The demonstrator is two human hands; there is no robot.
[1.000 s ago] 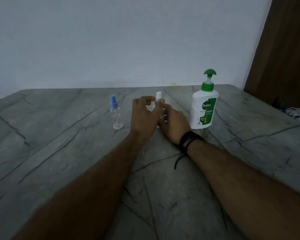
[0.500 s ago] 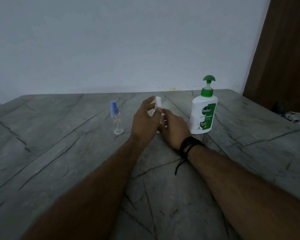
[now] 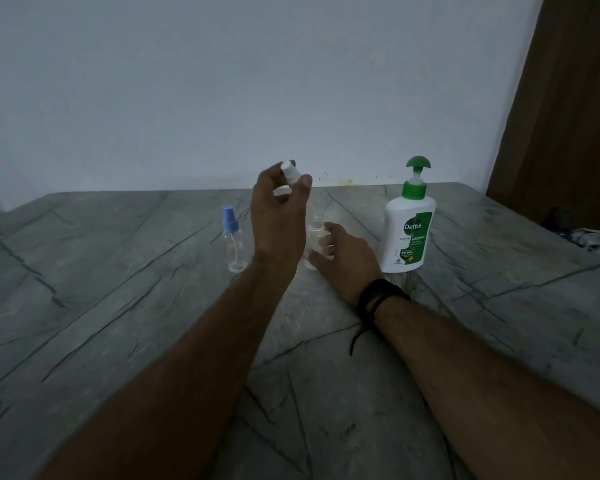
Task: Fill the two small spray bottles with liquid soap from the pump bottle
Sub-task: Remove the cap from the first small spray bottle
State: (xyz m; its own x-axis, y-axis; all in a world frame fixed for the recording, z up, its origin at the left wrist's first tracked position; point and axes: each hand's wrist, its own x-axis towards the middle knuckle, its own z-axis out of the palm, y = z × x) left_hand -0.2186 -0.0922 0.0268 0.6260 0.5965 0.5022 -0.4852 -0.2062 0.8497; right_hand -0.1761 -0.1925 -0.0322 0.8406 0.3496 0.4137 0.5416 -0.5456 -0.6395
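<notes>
Your left hand (image 3: 279,216) is raised above the grey marble table (image 3: 118,306), fingers curled; its thumb and forefinger pinch the white spray cap (image 3: 289,171), lifted clear of its bottle; a thin dip tube trails down from the cap toward the bottle's neck, though it is faint and hard to trace. Your right hand (image 3: 347,261) rests low on the table, fingers wrapped loosely around the open clear spray bottle (image 3: 315,239), which stands upright with its mouth uncovered; how firmly you grip it cannot be told, since the fingers hide much of the bottle's lower body. A black band (image 3: 378,299) sits on your right wrist, a loose end of cord hanging from it.

From the open bottle, the second spray bottle (image 3: 234,240) stands at about 9 o'clock, apart from both hands, upright, with its blue cap on; the pump bottle (image 3: 407,233), white with a green pump head and a green label, stands at about 3 o'clock, just beside your right hand, not touching it. Whether either small bottle holds any liquid cannot be told in this dim light. At 12 o'clock the table meets a plain pale wall (image 3: 222,81); a brown door (image 3: 568,116) stands at the far right.
</notes>
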